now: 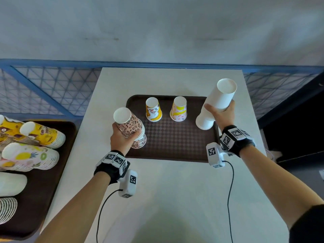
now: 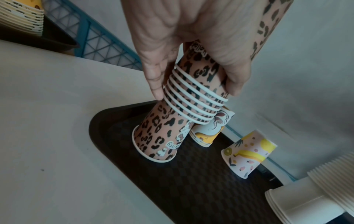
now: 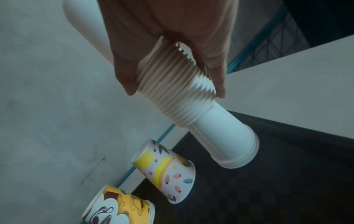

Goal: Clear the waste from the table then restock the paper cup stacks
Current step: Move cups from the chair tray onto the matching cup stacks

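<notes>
Restocking looks underway: left hand (image 1: 122,137) grips leopard cups (image 1: 130,124) over their stack, right hand (image 1: 221,114) grips white cups (image 1: 221,95) over theirs, on the tray (image 1: 175,146); the surface (image 1: 166,199) shows no waste.

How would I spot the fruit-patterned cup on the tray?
On the white table lies a dark tray. Two cups stand upside down near its far edge. The fruit-patterned cup is the right one, pink with yellow bananas, unlike its cartoon-faced neighbour.

Pale grey wall (image 1: 157,23); blue wire-mesh railing (image 1: 43,88) below; white table (image 1: 166,190); dark area right.
</notes>
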Action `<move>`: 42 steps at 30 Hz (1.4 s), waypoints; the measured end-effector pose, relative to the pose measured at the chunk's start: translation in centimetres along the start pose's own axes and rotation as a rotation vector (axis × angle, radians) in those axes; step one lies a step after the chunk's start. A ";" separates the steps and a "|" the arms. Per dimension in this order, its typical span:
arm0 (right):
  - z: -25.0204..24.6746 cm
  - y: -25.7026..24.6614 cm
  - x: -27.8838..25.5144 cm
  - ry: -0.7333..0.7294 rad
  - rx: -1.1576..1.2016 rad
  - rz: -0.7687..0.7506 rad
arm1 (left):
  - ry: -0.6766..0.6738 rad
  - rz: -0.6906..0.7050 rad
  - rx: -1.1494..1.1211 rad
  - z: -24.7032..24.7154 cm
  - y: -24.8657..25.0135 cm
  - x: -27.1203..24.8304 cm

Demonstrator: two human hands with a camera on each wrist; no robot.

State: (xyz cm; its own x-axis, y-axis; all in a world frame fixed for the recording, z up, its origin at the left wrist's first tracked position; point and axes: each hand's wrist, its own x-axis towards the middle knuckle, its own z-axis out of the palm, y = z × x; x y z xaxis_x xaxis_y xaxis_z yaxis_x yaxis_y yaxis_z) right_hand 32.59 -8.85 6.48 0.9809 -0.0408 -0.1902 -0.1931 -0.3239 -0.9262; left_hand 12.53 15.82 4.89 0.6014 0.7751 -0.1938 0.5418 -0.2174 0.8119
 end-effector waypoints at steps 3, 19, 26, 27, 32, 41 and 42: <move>0.7 0.9 0.7 0.001 -0.002 0.027 | -0.009 -0.037 0.011 0.9 -0.6 0.3; 2.2 2.3 0.2 0.125 -0.108 -0.024 | -0.173 -0.194 -0.120 1.0 -3.6 0.2; 5.3 -3.4 -6.5 0.130 -0.115 -0.504 | -0.209 -0.126 -0.075 -3.7 -4.5 -1.4; 6.3 -4.3 -7.7 0.071 -0.106 -0.556 | -0.187 -0.114 -0.076 -4.9 -4.8 -1.8; 13.5 -8.6 -14.4 -0.208 -0.110 -0.707 | -0.010 -0.082 -0.075 -11.5 -7.6 -3.3; 29.9 -11.2 -25.5 -0.707 -0.072 -0.614 | 0.351 -0.272 -0.186 -22.8 -15.8 -2.9; 31.6 -11.0 -26.2 -0.771 -0.106 -0.564 | 0.362 -0.271 -0.199 -23.7 -16.4 -2.8</move>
State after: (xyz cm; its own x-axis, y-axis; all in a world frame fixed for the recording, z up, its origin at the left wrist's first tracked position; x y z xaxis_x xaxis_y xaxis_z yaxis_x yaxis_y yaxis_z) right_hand 8.26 25.65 11.41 0.6361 0.7677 0.0774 0.3423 -0.1909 -0.9200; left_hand -11.93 31.32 5.21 0.1928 0.9520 -0.2377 0.5066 0.1109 0.8550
